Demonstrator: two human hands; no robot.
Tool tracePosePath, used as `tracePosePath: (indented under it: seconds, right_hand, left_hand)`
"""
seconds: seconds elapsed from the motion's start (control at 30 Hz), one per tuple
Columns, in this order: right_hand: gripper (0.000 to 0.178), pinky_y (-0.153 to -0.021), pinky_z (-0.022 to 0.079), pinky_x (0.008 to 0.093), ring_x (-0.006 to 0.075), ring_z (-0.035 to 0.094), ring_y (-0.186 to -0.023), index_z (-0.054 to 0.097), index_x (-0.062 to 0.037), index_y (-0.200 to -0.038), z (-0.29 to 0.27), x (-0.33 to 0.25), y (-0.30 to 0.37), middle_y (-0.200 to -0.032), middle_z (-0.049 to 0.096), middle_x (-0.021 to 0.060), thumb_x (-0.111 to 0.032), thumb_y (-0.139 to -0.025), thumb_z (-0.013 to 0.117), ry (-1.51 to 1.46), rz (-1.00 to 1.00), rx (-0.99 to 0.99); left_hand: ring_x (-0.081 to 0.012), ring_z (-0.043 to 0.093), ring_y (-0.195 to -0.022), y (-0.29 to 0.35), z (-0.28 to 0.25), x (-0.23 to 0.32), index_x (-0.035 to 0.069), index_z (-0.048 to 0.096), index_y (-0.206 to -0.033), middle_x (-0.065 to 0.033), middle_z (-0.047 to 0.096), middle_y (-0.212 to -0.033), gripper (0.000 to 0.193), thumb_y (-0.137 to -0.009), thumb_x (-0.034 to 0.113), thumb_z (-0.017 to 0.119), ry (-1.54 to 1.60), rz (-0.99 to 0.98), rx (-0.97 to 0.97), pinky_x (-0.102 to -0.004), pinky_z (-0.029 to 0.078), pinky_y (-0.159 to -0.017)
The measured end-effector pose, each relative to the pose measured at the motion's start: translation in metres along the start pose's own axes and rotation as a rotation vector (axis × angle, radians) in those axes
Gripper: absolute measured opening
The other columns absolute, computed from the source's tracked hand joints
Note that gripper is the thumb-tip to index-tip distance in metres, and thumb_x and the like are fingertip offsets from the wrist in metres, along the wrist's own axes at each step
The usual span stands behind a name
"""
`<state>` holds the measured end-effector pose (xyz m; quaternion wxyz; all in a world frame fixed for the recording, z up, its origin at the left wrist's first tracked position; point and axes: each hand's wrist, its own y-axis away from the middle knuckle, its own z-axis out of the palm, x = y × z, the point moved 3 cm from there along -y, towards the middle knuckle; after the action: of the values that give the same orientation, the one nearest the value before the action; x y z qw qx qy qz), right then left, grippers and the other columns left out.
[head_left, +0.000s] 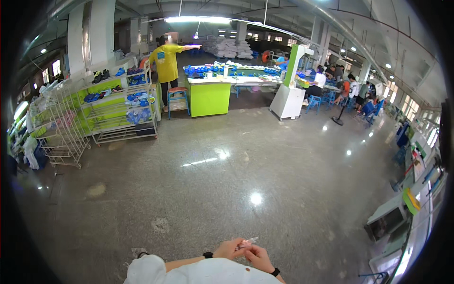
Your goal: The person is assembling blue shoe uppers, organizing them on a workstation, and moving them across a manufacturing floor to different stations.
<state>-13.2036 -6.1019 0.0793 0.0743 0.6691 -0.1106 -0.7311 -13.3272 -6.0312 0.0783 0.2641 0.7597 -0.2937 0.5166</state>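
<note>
Close to my body, low in the head view, my two hands come together above the grey floor. My left hand [230, 248] is closed, its fingers pinching a small pinkish item in clear plastic [245, 244]; what lies inside the wrap is too small to make out. Just right of it, my right hand [259, 256] is closed too, thumb and fingers touching the lower edge of the same item. A clear end of the plastic sticks out beyond the fingers. Dark bands circle both wrists.
Wheeled racks [125, 113] with shoes stand at the left. A person in a yellow shirt [166, 61] stretches an arm beside a green-fronted workbench [209, 100]. A white and green machine [287, 99] stands right of it. Several seated people work farther back; equipment [385, 220] lines the right.
</note>
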Motion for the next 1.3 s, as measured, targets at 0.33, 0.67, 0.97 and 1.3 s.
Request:
tracePosePath:
  seconds: [0.33, 0.67, 0.97, 1.3]
  right_hand:
    - [0.017, -0.048, 0.037, 0.0233, 0.0060, 0.044, -0.051, 0.058, 0.0008, -0.083, -0.126, -0.017, -0.055, -0.059, 0.053, 0.0024, -0.016, -0.084, 0.056, 0.348, 0.022, -0.085]
    - [0.014, -0.068, 0.049, 0.0334, 0.0256, 0.062, -0.078, 0.060, -0.0077, -0.091, -0.158, -0.043, -0.222, -0.081, 0.062, 0.0120, -0.011, -0.078, 0.062, 0.829, -0.429, -0.086]
    - [0.009, -0.061, 0.048, 0.0341, 0.0279, 0.058, -0.072, 0.056, -0.0073, -0.079, -0.157, -0.106, -0.414, -0.087, 0.053, 0.0092, -0.012, -0.074, 0.063, 0.847, -0.568, -0.031]
    - [0.012, -0.068, 0.048, 0.0318, 0.0252, 0.058, -0.080, 0.055, -0.0030, -0.084, -0.185, -0.121, -0.638, -0.092, 0.054, 0.0098, -0.011, -0.078, 0.062, 0.744, -0.426, -0.221]
  left_hand:
    - [-0.0143, 0.053, -0.085, -0.137, 0.062, -0.033, 0.004, 0.048, -0.117, -0.0058, 0.058, -0.095, 0.039, -0.089, 0.031, 0.050, 0.292, -0.235, -0.171, -0.0270, 0.042, -0.076]
    - [-0.0069, 0.043, -0.055, -0.271, -0.013, -0.062, 0.006, 0.050, -0.101, -0.0038, 0.051, -0.070, 0.031, -0.087, 0.033, 0.054, 0.410, -0.179, -0.012, -0.0228, 0.035, -0.047]
    - [-0.0055, 0.041, -0.056, -0.404, -0.149, -0.080, 0.009, 0.046, -0.114, 0.0016, 0.049, -0.071, 0.031, -0.089, 0.025, 0.050, 0.395, -0.118, -0.089, -0.0206, 0.034, -0.048]
    - [-0.0206, 0.046, -0.108, -0.570, -0.266, -0.140, 0.005, 0.028, -0.133, -0.0137, 0.043, -0.125, 0.049, -0.090, 0.021, 0.046, 0.428, -0.217, -0.221, -0.0310, 0.039, -0.086]
